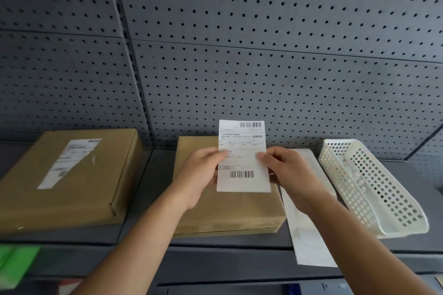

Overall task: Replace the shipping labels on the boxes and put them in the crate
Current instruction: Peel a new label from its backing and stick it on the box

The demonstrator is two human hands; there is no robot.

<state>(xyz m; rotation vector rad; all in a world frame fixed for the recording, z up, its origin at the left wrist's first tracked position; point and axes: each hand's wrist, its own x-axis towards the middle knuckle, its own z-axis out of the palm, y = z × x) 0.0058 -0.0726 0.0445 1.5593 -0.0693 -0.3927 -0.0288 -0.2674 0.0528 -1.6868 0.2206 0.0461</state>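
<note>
I see a grey pegboard wall (pixel 263 43) behind the middle cardboard box (pixel 230 213), my landmark. Left of it sits another labelled box (pixel 72 175); right of it a white perforated crate (pixel 374 187), with a white paper strip (pixel 309 230) between. Above the middle box, my left hand (pixel 203 175) and right hand (pixel 287 175) pinch opposite edges of a shipping label (pixel 243 158).

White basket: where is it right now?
In the head view the white basket sits empty at the right end of the shelf, just right of the white paper strip and the centre box.
</note>
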